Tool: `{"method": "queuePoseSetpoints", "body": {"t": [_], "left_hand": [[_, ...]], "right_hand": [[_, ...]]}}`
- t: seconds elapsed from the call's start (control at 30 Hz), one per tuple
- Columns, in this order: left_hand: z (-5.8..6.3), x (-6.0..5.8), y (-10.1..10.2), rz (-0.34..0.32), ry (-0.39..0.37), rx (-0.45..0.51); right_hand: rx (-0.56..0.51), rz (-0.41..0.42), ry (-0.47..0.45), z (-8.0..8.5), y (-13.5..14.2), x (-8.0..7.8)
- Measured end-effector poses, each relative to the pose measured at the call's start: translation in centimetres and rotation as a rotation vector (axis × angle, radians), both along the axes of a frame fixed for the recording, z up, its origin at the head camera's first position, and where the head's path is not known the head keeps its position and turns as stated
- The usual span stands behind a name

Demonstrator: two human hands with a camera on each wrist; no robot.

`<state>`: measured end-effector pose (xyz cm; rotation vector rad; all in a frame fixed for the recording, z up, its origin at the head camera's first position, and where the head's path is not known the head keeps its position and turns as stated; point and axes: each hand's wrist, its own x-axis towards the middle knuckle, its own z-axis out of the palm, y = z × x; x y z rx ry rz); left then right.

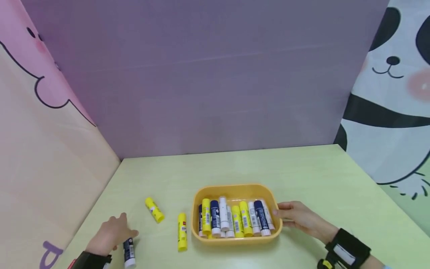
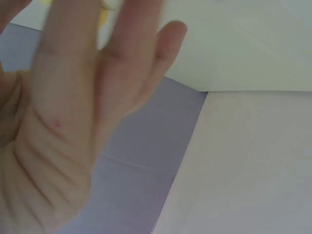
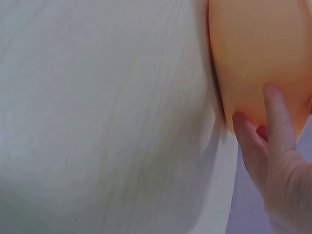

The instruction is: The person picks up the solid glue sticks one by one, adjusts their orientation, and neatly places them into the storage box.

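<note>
My left hand [image 1: 112,233] is at the left of the table, over a dark blue glue stick [image 1: 129,254] with a white end. Its fingers are spread and look fairly straight in the left wrist view, where they [image 2: 73,63] are blurred. The hand partly covers that stick's upper end. On the right, my right hand [image 1: 304,218] holds the end of a yellow plastic basket [image 1: 236,241] by its rim. In the right wrist view, its fingers [image 3: 280,122] lie against the basket's outer wall. Inside, several yellow, white and dark blue glue sticks [image 1: 244,218] lie side by side.
Two yellow glue sticks lie apart on the table [image 1: 302,168]: a tilted one [image 1: 154,210] near the left hand, and another one [image 1: 182,231] just left of the basket. A purple panel [image 1: 215,82] stands behind the table, with printed cloths at both sides.
</note>
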<state>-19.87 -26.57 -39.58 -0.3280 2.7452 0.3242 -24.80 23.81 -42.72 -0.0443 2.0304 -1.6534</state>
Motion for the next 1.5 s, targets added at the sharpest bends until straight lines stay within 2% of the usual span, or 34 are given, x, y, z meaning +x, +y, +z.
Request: {"method": "queuePoseSetpoints", "body": {"t": [0.1,0.27,0.57,0.8,1.07,1.33,1.5], "left_hand": [[-0.6,-0.1,-0.3,0.055,-0.036,0.037],[-1.2,-0.1,-0.5,0.087,-0.073,0.067],[-2.0,-0.1,-0.6,0.084,-0.071,0.118],[-3.0,-0.5,-0.3,0.096,-0.083,0.114],[-2.6,-0.5,0.1,0.083,-0.072,0.115],[-2.8,-1.0,0.0,0.057,-0.084,0.095],[-2.1,-0.9,0.5,0.042,-0.054,0.116]], "right_hand": [[0.000,0.003,0.002,0.1,0.0,0.0],[0.006,0.004,0.007,0.2,-0.1,0.1],[-0.007,0.006,0.010,0.3,-0.1,0.1],[-0.040,0.025,0.021,0.1,0.0,0.0],[-0.027,0.007,0.004,0.2,0.0,0.0],[-0.045,0.027,0.002,0.3,0.1,0.0],[-0.042,0.029,0.019,0.2,0.1,0.1]]}}
